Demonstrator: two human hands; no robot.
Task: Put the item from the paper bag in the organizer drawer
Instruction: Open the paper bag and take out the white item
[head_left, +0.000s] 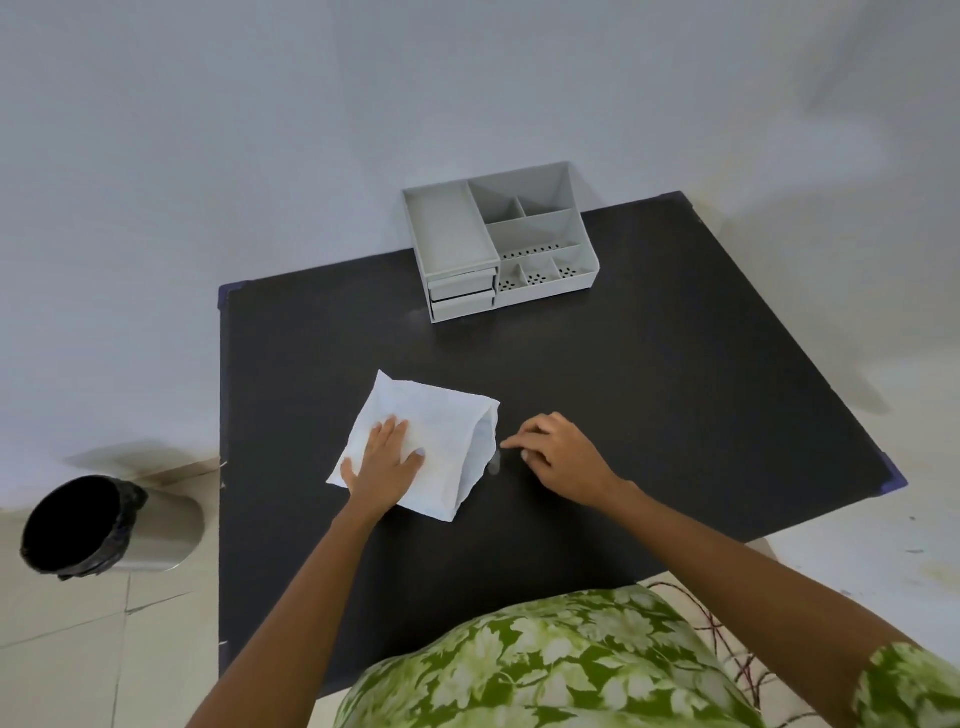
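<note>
A white paper bag lies on its side on the black table, with its open mouth facing right. My left hand presses flat on the bag's left half, fingers spread. My right hand hovers just right of the mouth with its fingers loosely curled and the index fingertip almost touching the bag's edge. I see nothing held in it. A small blurred greyish thing sits at the mouth; I cannot tell what it is. The grey organizer stands at the table's far edge, its two small drawers at its front left.
A metal bin with a black liner stands on the tiled floor left of the table. A pale wall rises right behind the organizer. My green floral clothing fills the bottom of the view.
</note>
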